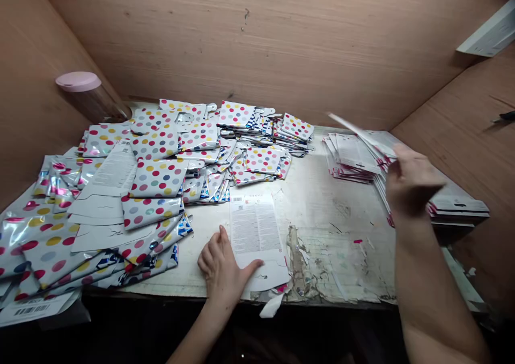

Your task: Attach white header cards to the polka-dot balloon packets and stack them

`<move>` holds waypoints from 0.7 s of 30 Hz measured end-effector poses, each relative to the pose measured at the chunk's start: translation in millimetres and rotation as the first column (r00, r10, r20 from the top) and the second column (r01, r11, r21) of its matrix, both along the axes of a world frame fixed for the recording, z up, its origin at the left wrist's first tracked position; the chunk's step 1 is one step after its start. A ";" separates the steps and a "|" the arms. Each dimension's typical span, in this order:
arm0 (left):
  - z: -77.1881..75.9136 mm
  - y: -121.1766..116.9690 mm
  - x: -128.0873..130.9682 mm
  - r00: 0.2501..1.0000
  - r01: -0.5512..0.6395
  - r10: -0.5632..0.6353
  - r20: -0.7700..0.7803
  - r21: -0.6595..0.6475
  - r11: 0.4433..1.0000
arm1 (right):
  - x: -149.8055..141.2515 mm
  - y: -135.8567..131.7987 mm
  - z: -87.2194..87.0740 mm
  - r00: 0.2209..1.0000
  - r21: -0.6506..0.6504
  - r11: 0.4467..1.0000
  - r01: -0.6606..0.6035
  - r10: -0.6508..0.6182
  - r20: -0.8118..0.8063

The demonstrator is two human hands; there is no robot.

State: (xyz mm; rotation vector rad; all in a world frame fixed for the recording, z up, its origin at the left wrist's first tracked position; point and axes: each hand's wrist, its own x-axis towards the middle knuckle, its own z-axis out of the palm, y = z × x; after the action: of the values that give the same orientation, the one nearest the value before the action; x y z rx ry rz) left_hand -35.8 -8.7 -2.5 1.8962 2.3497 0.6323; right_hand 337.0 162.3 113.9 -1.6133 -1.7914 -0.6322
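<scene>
A white printed card with a barcode and columns of small text lies flat near the table's front edge. My left hand rests at the card's lower left, its thumb stretched over the bottom part and the other fingers apart from the thumb. On the right, my right hand is raised and smeared by motion. Its fingers are closed on a thin white card, tilted up to the left above the card stacks. Several stacked cards with pink edges lie below and beside that hand.
Polka-dot foil packets are heaped along the left and back. A pink-lidded bottle leans in the back left corner. More cards are stacked at far right. Worn, peeling patches mark the tabletop, and wooden panels enclose it.
</scene>
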 end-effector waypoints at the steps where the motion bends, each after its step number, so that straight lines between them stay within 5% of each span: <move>1: 0.6 2.4 3.9 0.999 -0.016 0.016 -0.035 0.001 1.000 | 10.2 18.6 -12.4 0.998 -0.109 0.994 0.004 -0.010 -0.055; 6: 7.9 7.7 3.2 1.000 -0.023 0.023 0.000 -0.054 0.998 | 22.6 62.8 -64.8 0.979 -0.348 0.934 -0.079 0.006 -0.206; 12: 15.9 7.6 -4.9 0.989 -0.080 0.083 0.119 -0.033 0.996 | 8.2 62.0 -46.8 0.933 -0.372 0.928 -0.009 -0.126 -0.337; 14: 19.0 5.6 -7.1 0.917 -0.098 0.112 0.383 -0.057 0.994 | -18.3 36.8 -36.3 0.922 -0.350 0.937 -0.015 -0.123 -0.367; 16: 23.3 2.8 -7.8 0.691 -0.095 0.120 0.713 -0.075 0.993 | -59.4 -11.3 -30.9 0.887 -0.403 0.901 -0.164 -0.044 -0.460; 17: 25.9 1.3 -7.3 0.552 -0.098 0.104 0.828 -0.059 0.993 | -83.4 -41.6 -30.3 0.837 -0.458 0.832 -0.312 0.013 -0.547; 18: 28.7 -0.4 -6.3 0.436 -0.112 0.075 0.897 -0.028 0.993 | -108.1 -73.2 -31.0 0.623 -0.513 0.584 -0.629 -0.016 -0.782; 19: 31.4 -2.3 -5.0 0.360 -0.138 0.042 0.932 0.008 0.990 | -132.4 -103.7 -32.6 0.411 -0.451 0.266 -0.852 -0.194 -0.891; 20: 34.0 -4.4 -3.6 0.319 -0.158 0.012 0.948 0.041 0.987 | -155.2 -130.6 -35.0 0.261 -0.312 0.068 -0.948 -0.399 -0.879; 21: 36.1 -6.7 -2.4 0.301 -0.169 -0.012 0.953 0.066 0.983 | -175.7 -152.1 -37.9 0.095 -0.157 0.073 -0.985 -0.532 -0.842</move>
State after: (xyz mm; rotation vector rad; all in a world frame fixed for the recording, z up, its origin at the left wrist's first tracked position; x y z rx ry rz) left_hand -38.3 -15.4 33.6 0.8486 1.5303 1.4743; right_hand 161.3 10.1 76.1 -1.1023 -1.1032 2.1715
